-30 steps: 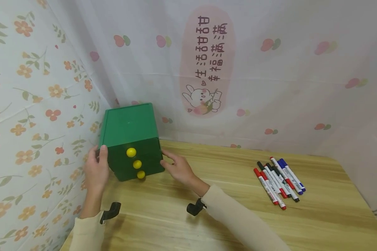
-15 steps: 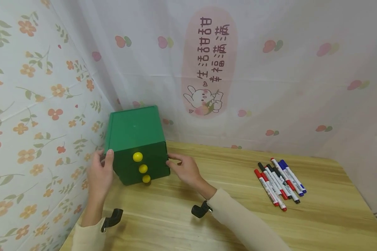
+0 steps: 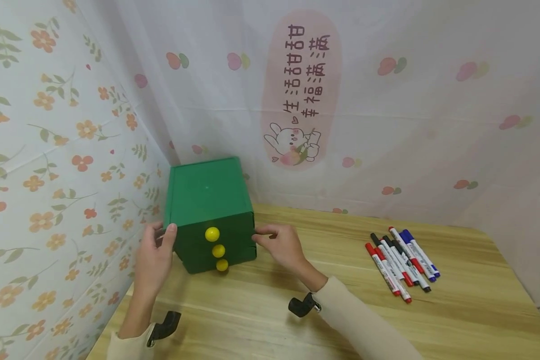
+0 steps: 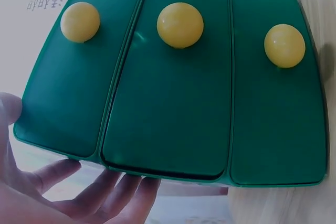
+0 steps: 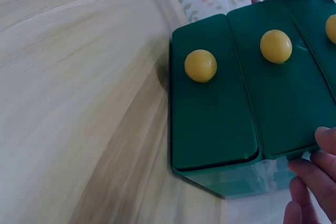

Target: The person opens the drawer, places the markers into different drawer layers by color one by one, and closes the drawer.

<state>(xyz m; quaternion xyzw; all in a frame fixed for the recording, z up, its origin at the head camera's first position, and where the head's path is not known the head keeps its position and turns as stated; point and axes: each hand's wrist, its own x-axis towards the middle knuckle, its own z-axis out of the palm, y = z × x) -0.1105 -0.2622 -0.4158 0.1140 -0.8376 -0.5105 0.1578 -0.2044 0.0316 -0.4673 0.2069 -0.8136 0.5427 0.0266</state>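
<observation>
A small green drawer box point(image 3: 209, 192) stands at the left of the table, its dark front turned toward me. Three drawers make up this front, each with a round yellow knob point(image 3: 212, 234). My left hand point(image 3: 155, 256) holds the box's left side, thumb at the upper front corner and fingers spread along the side wall. On the opposite side, my right hand point(image 3: 284, 248) grips the right front edge with thumb and fingertips. In the right wrist view, the fingers point(image 5: 314, 178) lie against the side wall. All the drawers look pushed in.
Several red, black and blue markers point(image 3: 400, 262) lie in a loose bunch on the right of the wooden table point(image 3: 324, 250). A flowered cloth point(image 3: 72, 175) hangs close along the left, and a printed white curtain point(image 3: 364, 135) runs behind the table.
The drawer box has shifted right and somewhat nearer to me, with both hands moving along on its sides. The markers have stayed in place.
</observation>
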